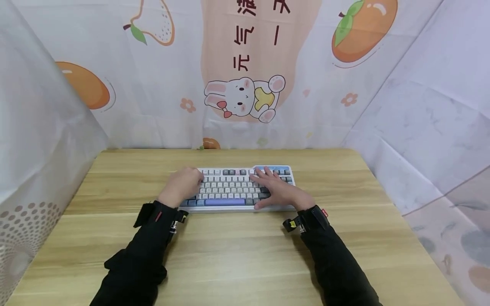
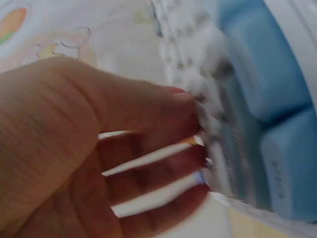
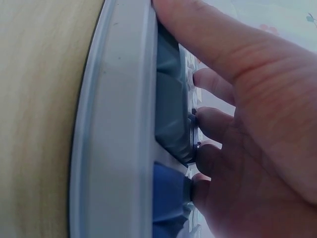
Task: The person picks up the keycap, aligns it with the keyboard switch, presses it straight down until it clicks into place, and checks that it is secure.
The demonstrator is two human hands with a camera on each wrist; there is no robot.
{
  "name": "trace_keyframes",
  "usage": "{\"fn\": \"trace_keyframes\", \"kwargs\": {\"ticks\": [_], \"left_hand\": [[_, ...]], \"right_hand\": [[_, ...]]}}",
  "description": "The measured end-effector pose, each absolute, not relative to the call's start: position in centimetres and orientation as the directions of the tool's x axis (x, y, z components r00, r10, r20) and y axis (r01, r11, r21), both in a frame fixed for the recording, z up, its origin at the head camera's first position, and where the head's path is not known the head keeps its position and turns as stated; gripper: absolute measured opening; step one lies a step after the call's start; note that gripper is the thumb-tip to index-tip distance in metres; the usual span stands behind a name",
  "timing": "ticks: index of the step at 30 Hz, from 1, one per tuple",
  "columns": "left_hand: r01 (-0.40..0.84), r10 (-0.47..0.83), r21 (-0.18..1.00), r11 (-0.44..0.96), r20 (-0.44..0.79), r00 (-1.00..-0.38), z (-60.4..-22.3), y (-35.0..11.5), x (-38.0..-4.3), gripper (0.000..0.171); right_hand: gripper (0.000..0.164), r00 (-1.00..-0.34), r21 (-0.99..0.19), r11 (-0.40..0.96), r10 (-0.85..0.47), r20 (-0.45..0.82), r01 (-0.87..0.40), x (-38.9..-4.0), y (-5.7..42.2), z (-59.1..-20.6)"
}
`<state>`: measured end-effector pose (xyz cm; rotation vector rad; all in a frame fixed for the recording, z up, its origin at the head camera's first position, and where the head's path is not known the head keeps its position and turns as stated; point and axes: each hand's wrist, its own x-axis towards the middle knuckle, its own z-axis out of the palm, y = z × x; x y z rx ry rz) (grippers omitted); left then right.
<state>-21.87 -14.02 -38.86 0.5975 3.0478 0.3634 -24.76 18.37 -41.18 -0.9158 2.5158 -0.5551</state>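
A white keyboard (image 1: 226,208) with grey, white and blue keys lies on a wooden table. At its left end, my left hand (image 1: 183,183) has bent fingers, and the thumb and index finger (image 2: 148,141) pinch at a key among the pale keycaps. Blur and the fingers themselves hide that key. The other fingertips touch the keys beside it. My right hand (image 1: 278,190) rests spread over the right end of the keyboard, with fingertips on the keys. Its thumb (image 3: 198,29) presses at the front edge, near dark grey keys (image 3: 170,111).
The wooden table (image 1: 229,255) extends around the keyboard on all sides. Behind it hangs a white cloth (image 1: 153,114) with printed fruit and a rabbit. More cloth hangs at the left and right. Both wrists wear black straps over dark sleeves.
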Motion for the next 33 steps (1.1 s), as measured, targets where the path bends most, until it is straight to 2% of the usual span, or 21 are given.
{"fn": "trace_keyframes", "kwargs": {"ticks": [5,11,13,19,27,33], "left_hand": [[0.397,0.398,0.111,0.911,0.006,-0.917,-39.1,-13.2,-20.9,0.015],[0.345,0.352,0.089,0.934,-0.089,-0.932,-40.2,-12.7,-19.7,0.052],[0.334,0.342,0.089,0.938,-0.097,-0.935,-40.8,-12.8,-19.2,0.059],[0.32,0.33,0.116,0.94,-0.084,-0.94,-41.5,-12.8,-18.5,0.061],[0.27,0.291,0.149,0.951,-0.141,-0.946,-41.6,-12.4,-18.4,0.076],[0.309,0.339,0.207,0.928,-0.13,-0.932,-41.4,-13.4,-18.7,0.072]], "right_hand": [[0.099,-0.721,-0.458,0.716,-0.662,-0.205,-0.527,-24.8,18.6,-41.3],[0.09,-0.706,-0.413,0.693,-0.692,-0.151,-0.591,-24.7,19.0,-41.4],[0.088,-0.701,-0.41,0.685,-0.7,-0.14,-0.602,-24.5,19.0,-41.6],[0.085,-0.698,-0.398,0.685,-0.702,-0.137,-0.61,-24.3,19.0,-41.9],[0.082,-0.684,-0.365,0.692,-0.708,-0.177,-0.622,-24.2,18.8,-41.3],[0.072,-0.715,-0.387,0.698,-0.687,-0.127,-0.602,-24.5,19.7,-41.4]]}}
